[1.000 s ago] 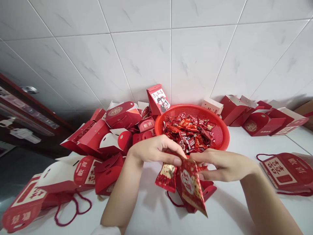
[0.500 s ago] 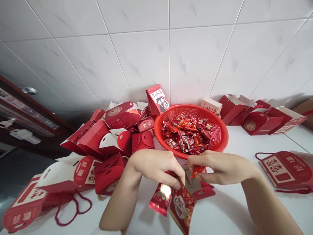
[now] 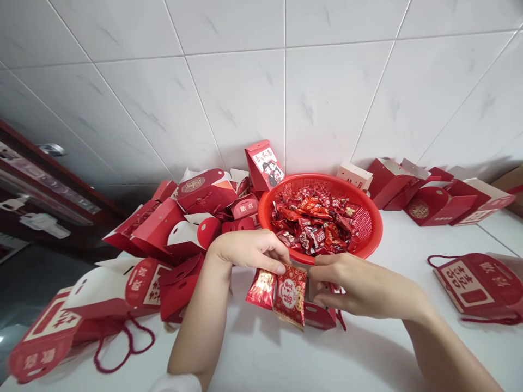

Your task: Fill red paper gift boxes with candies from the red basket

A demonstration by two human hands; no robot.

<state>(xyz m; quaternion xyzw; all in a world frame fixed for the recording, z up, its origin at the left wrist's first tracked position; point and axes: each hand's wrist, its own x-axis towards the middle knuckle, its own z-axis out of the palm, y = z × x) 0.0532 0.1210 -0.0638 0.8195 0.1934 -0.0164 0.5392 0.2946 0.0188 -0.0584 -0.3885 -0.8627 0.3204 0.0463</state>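
My left hand (image 3: 255, 250) pinches two shiny red wrapped sweets by their upper ends. One is a small red sweet packet (image 3: 261, 287); beside it hangs a larger patterned packet (image 3: 291, 296) with gold edges and white lettering. Both hang in front of a small red gift box (image 3: 321, 316) and partly cover it. Over that box, my right hand (image 3: 355, 283) has its fingers curled, the tips at the opening. Whatever is between those fingertips is hidden. Just behind both hands stands a red plastic basket (image 3: 373, 228) holding many wrapped sweets (image 3: 312, 218).
Red gift boxes (image 3: 153, 226) crowd the left side, some with rope handles. More boxes (image 3: 441, 201) line the wall at right. A flatter gift box (image 3: 478, 286) lies at the right on the white table (image 3: 392, 359). A tiled wall (image 3: 327, 98) closes off the back.
My left hand has risen slightly and moved left with the two packets, which now face me. My right hand has moved down slightly at the box; the orange-red sweet in it no longer shows.
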